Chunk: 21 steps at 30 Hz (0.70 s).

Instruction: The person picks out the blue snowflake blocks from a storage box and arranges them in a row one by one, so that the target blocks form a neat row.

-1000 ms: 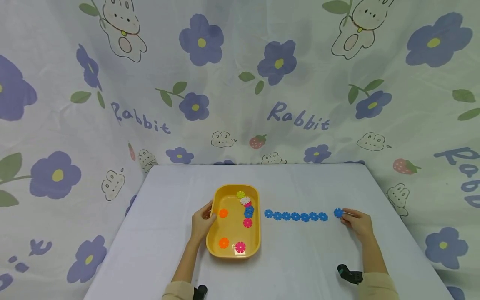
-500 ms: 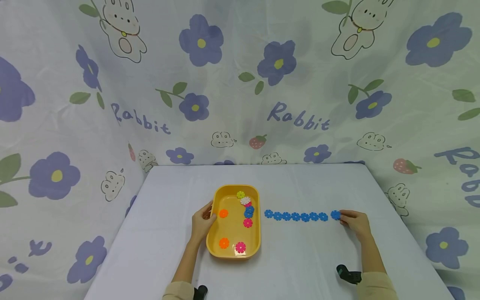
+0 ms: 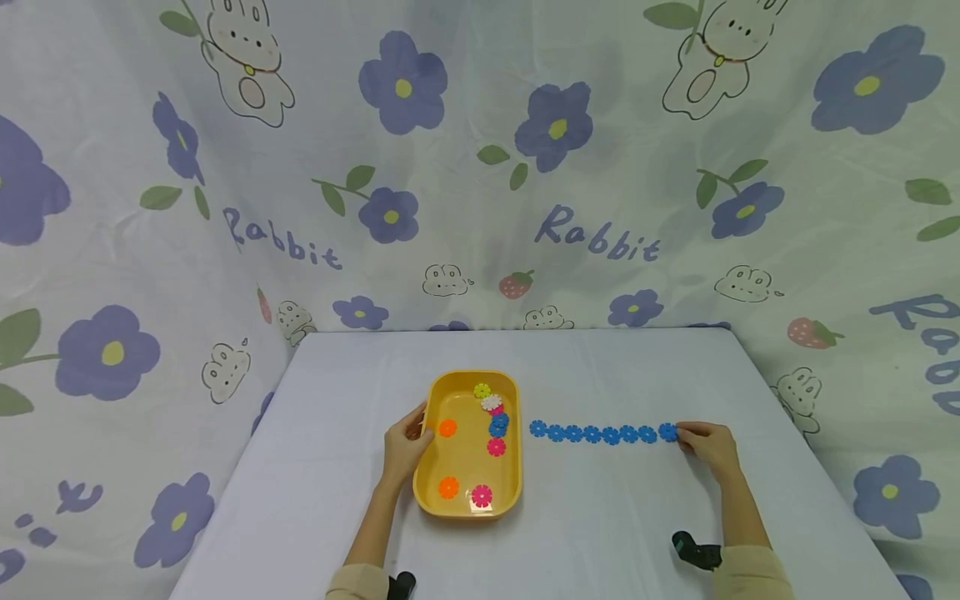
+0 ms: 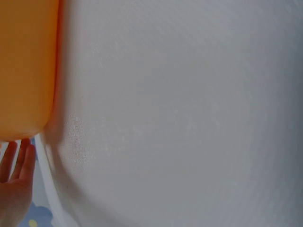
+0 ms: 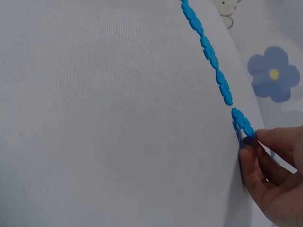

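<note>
Between thumb and fingers, my right hand (image 3: pixel 711 446) pinches a blue snowflake-shaped plastic disc (image 3: pixel 667 432). In the right wrist view the held disc (image 5: pixel 242 122) is tilted, a small gap from the end of a row. That row of several blue snowflake discs (image 3: pixel 592 434) runs left across the white table toward a yellow tray (image 3: pixel 468 512). At the tray's left side, my left hand (image 3: pixel 403 446) grips the rim, thumb over the edge. In the left wrist view only the tray's outer wall (image 4: pixel 26 66) and some fingers show.
Loose discs lie in the tray: orange (image 3: pixel 448 487), pink (image 3: pixel 482 496), blue (image 3: pixel 498 425), white (image 3: pixel 492 402) and yellow-green (image 3: pixel 482 391). A black wrist device (image 3: pixel 696 552) is by the right forearm. A flower-and-rabbit-printed curtain (image 3: pixel 480 192) stands behind the table.
My right hand has moved left with the blue disc, bringing it close to the right end of the row. The left hand and tray have stayed put.
</note>
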Motion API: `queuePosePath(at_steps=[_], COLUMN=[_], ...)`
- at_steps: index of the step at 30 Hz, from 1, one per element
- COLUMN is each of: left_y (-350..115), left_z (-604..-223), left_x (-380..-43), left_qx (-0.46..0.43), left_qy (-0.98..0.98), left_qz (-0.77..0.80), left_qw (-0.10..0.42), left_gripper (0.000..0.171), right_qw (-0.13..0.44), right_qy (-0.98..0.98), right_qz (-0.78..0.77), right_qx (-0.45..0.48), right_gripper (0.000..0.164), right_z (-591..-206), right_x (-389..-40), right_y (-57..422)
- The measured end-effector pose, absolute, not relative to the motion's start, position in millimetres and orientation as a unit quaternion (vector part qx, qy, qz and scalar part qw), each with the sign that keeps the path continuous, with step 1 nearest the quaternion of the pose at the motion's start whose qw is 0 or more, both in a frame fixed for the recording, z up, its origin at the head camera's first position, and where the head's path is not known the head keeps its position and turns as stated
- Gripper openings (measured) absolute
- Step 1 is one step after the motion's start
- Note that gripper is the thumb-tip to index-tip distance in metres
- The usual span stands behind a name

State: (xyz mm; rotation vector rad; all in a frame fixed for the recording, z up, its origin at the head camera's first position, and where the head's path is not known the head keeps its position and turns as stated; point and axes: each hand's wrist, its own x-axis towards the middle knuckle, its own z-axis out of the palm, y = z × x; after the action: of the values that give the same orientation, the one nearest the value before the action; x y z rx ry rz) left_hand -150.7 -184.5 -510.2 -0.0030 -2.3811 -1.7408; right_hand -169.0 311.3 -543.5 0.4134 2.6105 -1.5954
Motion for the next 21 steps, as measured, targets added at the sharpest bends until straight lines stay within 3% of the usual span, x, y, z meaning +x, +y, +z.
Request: queuePosePath(at_steps=[21], left_y=[-185.8], left_z=[-511.6], left_x=[-150.4], left_qx=[-0.006], left_qy=[-0.802], left_qz=[-0.590], left_qw=[0.095], left_gripper=[0.048], right_qw=[0.030], right_qy=[0.860], right_qz=[-0.497], right_qx=[0.110], right_gripper=[0.037], right_z=[-542.4], right_x=[-165.9], right_y=[311.7])
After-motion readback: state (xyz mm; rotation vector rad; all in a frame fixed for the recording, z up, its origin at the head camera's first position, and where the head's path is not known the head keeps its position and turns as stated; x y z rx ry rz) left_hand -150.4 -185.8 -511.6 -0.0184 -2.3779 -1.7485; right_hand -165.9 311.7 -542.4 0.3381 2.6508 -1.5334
